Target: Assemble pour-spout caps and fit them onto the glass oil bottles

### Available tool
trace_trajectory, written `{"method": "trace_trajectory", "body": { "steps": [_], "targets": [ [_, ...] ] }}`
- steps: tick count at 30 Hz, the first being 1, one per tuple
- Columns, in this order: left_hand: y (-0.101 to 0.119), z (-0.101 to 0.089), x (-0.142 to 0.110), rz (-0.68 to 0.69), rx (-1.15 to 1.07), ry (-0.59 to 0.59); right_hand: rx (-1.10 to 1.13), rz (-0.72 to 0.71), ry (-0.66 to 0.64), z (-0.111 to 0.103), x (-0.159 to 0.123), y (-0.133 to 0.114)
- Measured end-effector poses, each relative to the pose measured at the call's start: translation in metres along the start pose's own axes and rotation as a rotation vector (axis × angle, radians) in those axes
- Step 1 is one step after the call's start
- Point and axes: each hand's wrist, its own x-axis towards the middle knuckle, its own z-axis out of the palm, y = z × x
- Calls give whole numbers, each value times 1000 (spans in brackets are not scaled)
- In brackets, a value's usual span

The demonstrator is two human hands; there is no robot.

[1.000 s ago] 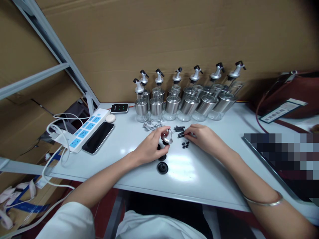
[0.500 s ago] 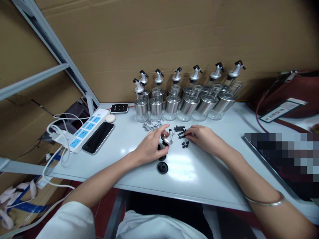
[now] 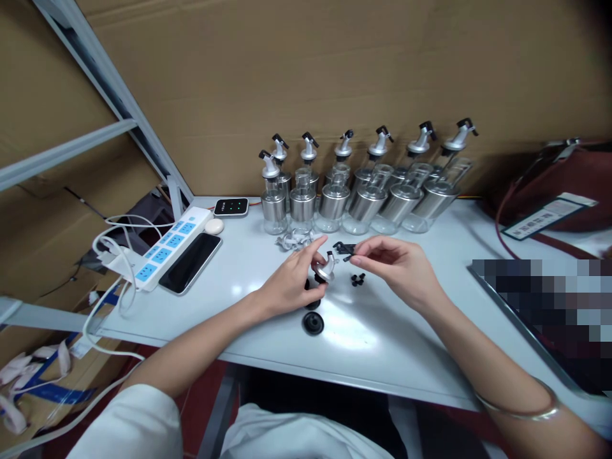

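My left hand (image 3: 296, 277) grips a silver pour spout (image 3: 326, 270), its black tip pointing up. To the right, my right hand (image 3: 394, 260) pinches a small black lever (image 3: 350, 257) between thumb and fingertips, close to the spout. More black levers (image 3: 340, 247) lie in a small pile just behind those fingertips. Several tiny black caps (image 3: 357, 279) sit on the table below the right hand. A round black stopper (image 3: 313, 323) lies near the left wrist, and other black pieces are partly covered by the left hand. Clear plastic parts (image 3: 292, 240) rest behind the left hand.
Glass bottles with steel sleeves (image 3: 335, 203) stand in rows at the back, several topped with spouts. On the left are a phone (image 3: 190, 262), a power strip (image 3: 165, 245) and a small device (image 3: 231, 207). A dark red bag (image 3: 554, 191) lies at the right.
My right hand has lifted off the pile with a black lever in its fingers and turned toward the spout. My left hand keeps its hold on the spout.
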Motion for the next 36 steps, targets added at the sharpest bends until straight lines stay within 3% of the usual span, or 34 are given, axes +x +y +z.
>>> {"method": "trace_trajectory", "body": {
  "steps": [23,30,36],
  "targets": [
    [4,-5,2,30,75,-26,25,52,-103,16,-9,6],
    [8,-8,2,55,98,1,348,234,-247,14,-7,6],
    [3,-4,1,71,168,12,363,268,-505,9,-5,14]
  ]
}}
